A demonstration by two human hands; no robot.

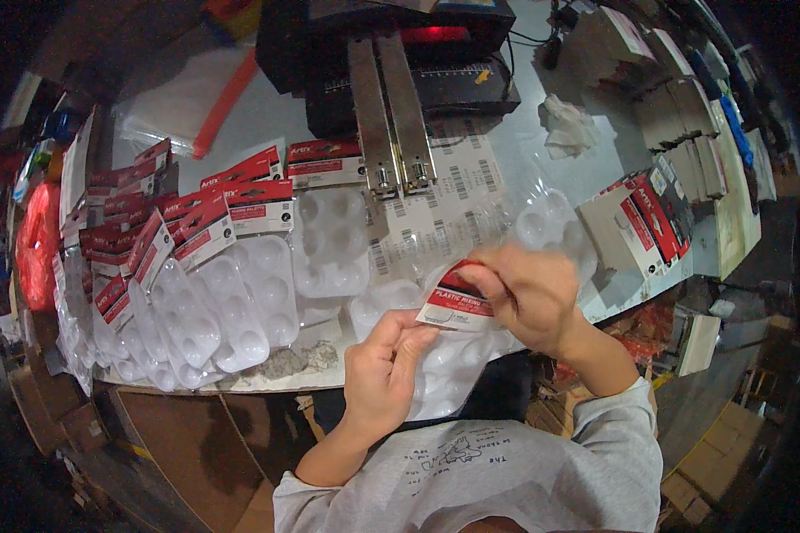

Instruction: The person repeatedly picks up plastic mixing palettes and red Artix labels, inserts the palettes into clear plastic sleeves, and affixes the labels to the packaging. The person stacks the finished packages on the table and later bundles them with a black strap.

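My left hand [382,369] pinches the lower left corner of a red and white header card [444,313] between thumb and fingers. At the card's upper right, my right hand [533,298] is closed on it, slightly blurred, its fingers partly hiding the card. Below the card, in front of my body, hangs a white plastic paint palette [444,377] with round wells. Another palette [378,306] lies on the table just beyond my left hand. One more palette [542,222], in clear wrap, is past my right hand.
Carded palettes [231,302] lie overlapping on the left. A black machine with two metal arms [387,115] reaches over barcode label sheets [462,191]. Stacked cards [676,107] and header cards [644,222] stand right, near a crumpled tissue [567,124]. Clear bags [173,111] lie back left.
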